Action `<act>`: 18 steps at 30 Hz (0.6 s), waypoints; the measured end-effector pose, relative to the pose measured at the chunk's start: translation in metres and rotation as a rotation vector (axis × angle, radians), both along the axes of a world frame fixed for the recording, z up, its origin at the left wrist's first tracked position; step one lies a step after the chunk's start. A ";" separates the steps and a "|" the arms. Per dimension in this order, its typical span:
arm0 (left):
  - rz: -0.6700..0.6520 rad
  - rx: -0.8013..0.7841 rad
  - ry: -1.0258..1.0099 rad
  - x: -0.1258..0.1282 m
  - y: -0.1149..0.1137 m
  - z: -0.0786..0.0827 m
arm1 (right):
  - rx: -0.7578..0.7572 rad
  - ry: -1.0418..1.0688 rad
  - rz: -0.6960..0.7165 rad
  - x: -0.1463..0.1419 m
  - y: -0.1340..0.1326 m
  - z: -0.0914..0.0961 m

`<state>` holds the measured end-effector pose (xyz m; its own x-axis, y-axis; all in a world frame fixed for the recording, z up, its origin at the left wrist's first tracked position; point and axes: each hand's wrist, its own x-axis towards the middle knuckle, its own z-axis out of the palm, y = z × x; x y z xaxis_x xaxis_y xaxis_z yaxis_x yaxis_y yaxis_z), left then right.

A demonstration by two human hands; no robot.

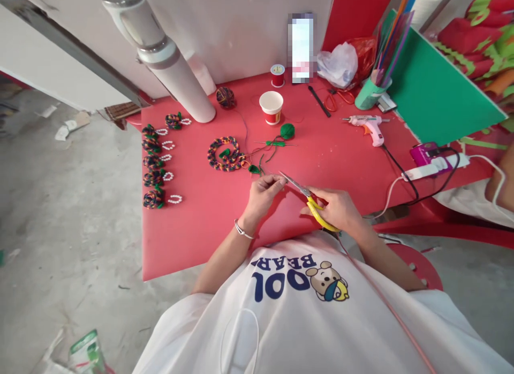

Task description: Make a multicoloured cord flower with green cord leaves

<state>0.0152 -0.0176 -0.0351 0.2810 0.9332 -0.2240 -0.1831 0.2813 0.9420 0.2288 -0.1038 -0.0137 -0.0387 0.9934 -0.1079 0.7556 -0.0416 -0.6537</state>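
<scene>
Yellow handles of the scissors (307,192) sit in the right hand (341,207), its fingers wrapped round them above the near edge of the red table (180,234). The blades point leftward, their tips just beside the fingertips of the left hand (265,198); whether they touch is hard to tell. That left hand is pinched, thumb against forefinger, and whatever lies between is too small to make out.

Just beyond the left hand lies a small dark green crocheted piece (254,169) with loose yarn ends. A multicoloured crocheted coil (229,158) rests to its left, between the hands and the far edge. Farther back, a green crochet hook (275,143) lies near a ball of green yarn (287,131).

Six multicoloured crocheted rosettes (153,197) line the left edge, each with a white bead loop (161,132) on its right. Toward the far left corner, a tall white cylinder (180,74) stands near a ball of mixed yarn (225,97). A paper cup (272,107) and a thread spool (277,75) stand toward the far edge, the spool nearer to it. Toward the right end lie a pink glue gun (371,127) and, nearer the near edge, a white power strip (425,171).
</scene>
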 end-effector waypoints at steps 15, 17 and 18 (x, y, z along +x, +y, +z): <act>-0.020 0.002 -0.036 0.020 -0.008 0.006 | -0.048 -0.084 0.057 0.015 -0.009 0.011; -0.042 0.057 0.010 0.021 -0.009 0.006 | -0.026 -0.070 0.054 0.015 -0.007 0.011; -0.053 0.079 0.031 0.022 -0.009 0.006 | -0.012 -0.063 0.046 0.015 -0.007 0.011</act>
